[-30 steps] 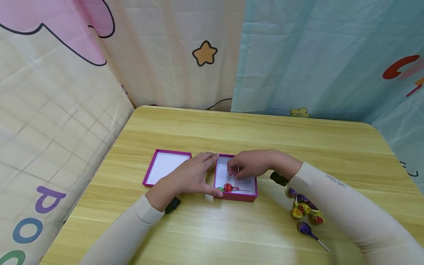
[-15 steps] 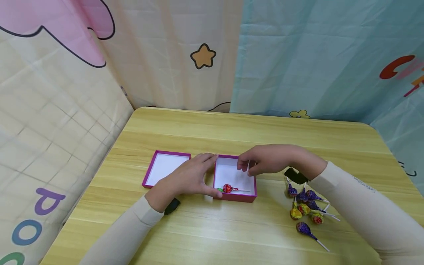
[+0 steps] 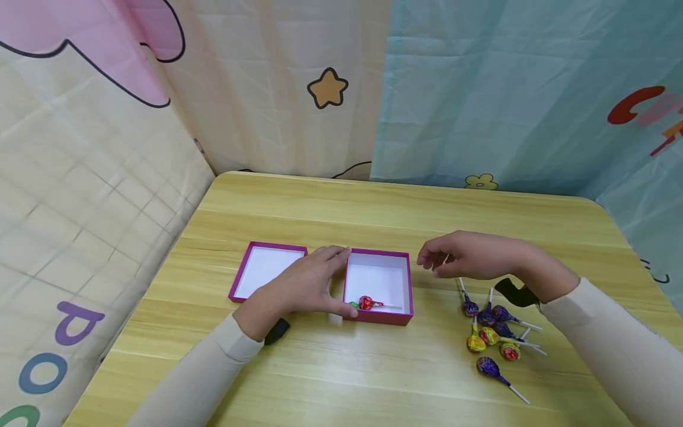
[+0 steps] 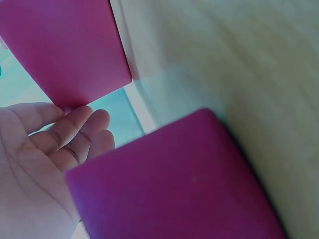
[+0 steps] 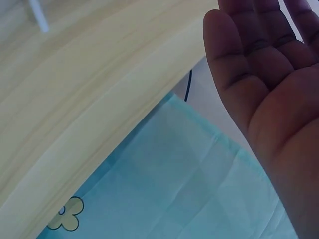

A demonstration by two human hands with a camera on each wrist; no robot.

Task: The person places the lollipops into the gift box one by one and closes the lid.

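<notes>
My left hand (image 3: 306, 283) spans the left side of a magenta box (image 3: 377, 319) with a white inside, thumb at the front left corner and fingers at the back left one. In the left wrist view its fingertips meet a corner of the box (image 4: 75, 50). Inside the box, along the front wall, lie a red lollipop (image 3: 366, 302) and a green-wrapped sweet (image 3: 354, 305), partly hidden by my thumb. Nothing is held in my right hand (image 3: 466, 255), raised to the right of the box with loosely bent fingers, just beyond several lollipops (image 3: 487, 317).
The magenta lid (image 3: 268, 270) lies inside-up left of the box, partly behind my left hand. Purple and yellow lollipops cluster on the wooden table (image 3: 341, 379) at the right, and one purple lollipop (image 3: 490, 367) lies nearer the front. Printed curtains (image 3: 453, 89) stand behind the table.
My right hand has lifted out of the box and moved right, over the table beside the lollipop cluster. My left hand and the box have stayed in place.
</notes>
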